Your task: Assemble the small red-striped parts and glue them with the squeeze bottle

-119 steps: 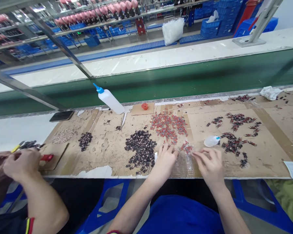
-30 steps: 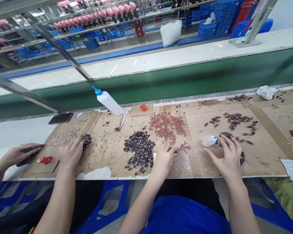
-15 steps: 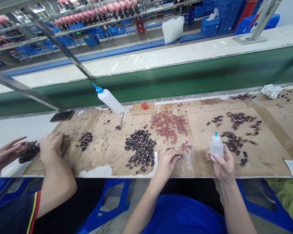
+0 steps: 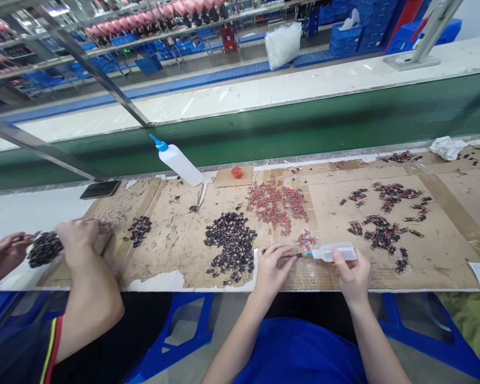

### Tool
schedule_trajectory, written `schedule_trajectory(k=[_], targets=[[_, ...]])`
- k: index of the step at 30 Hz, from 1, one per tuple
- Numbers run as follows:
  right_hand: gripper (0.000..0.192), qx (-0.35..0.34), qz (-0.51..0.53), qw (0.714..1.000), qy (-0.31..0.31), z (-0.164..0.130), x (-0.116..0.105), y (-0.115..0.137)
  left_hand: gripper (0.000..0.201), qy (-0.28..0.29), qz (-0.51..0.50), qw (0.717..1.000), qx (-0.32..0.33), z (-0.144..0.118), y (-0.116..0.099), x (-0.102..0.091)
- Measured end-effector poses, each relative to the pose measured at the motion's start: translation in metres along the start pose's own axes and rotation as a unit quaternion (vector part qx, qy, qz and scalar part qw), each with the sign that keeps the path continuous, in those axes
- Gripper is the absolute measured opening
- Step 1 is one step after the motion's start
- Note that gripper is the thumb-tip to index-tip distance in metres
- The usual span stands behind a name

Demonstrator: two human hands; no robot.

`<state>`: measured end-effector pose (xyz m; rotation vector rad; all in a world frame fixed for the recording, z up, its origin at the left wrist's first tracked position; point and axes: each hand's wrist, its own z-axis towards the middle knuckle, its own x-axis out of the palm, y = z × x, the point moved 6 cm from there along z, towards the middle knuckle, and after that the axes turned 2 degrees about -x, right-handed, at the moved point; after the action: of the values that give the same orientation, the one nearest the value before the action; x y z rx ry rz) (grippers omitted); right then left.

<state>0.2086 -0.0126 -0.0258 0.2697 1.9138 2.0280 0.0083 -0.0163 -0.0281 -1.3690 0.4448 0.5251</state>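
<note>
My right hand (image 4: 352,272) grips a small squeeze bottle (image 4: 338,251) lying sideways, its blue nozzle pointing left. The nozzle tip meets a small dark part (image 4: 290,256) pinched between the fingers of my left hand (image 4: 272,265). Both hands hover over the cardboard-covered bench (image 4: 432,266) near its front edge. A pile of dark parts (image 4: 231,244) lies just left of my left hand. Red parts (image 4: 277,206) are scattered beyond my hands.
A larger white bottle with a blue nozzle (image 4: 178,159) lies tilted at the back, near a red cap (image 4: 236,172). More dark parts (image 4: 380,230) lie to the right. A co-worker's hands (image 4: 75,237) work on the left by small piles. A green conveyor (image 4: 264,128) runs behind.
My right hand picked the small bottle up off the cardboard, held it upright, then tipped it sideways and brought its nozzle to the part in my left hand.
</note>
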Motion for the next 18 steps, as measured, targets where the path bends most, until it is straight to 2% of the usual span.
schedule_trajectory(k=[18], targets=[[0.026, -0.003, -0.074, 0.997, 0.031, 0.0031, 0.0089, 0.0008, 0.007, 0.011, 0.002, 1.000, -0.012, 0.0011, 0.0024, 0.0010]])
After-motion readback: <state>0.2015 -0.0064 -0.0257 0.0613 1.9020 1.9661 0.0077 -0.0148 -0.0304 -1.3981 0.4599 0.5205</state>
